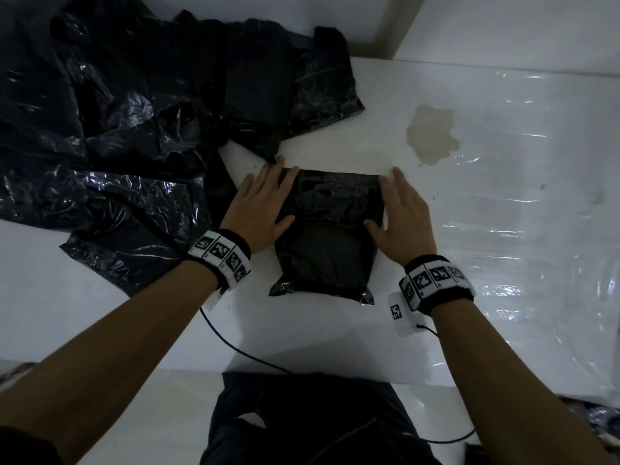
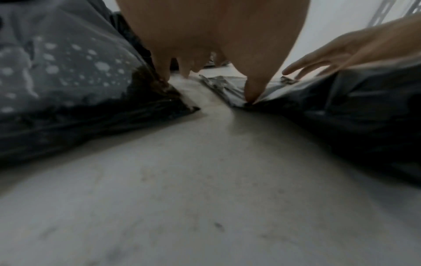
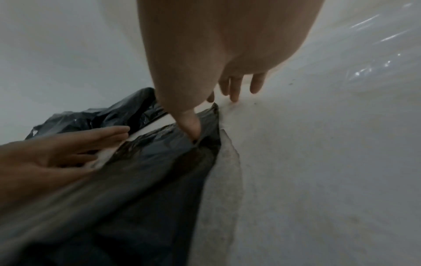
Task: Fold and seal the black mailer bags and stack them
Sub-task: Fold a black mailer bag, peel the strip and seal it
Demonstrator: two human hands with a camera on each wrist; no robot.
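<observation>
1. Near edge of the white table (image 1: 335,340): bare surface only, crossed by a thin black cable (image 1: 235,347) trailing from the wrist bands; no finished stack visible anywhere
2. Mid-table, centred before the body: one filled black mailer bag (image 1: 327,253), bottom seam toward the near edge, flap end toward the far edge; long axis running near to far
3. Flanking its far half: left hand (image 1: 260,209) flat along the left side, fingers straight and lightly spread, thumb on the plastic; right hand (image 1: 401,218) mirrored on the right side, thumb on the bag, fingertips reaching the far right corner. Pressing, not pinching
4. Judged stage: flap apparently folded over and being smoothed down to seal; sticking not confirmable in this dim light
5. Far left corner: loose heap of crumpled black mailer bags (image 1: 117,122), unfolded, so most of the folding and all stacking seemingly left
6. Far right: brownish stain (image 1: 431,134) on the surface, well apart from the bag
</observation>
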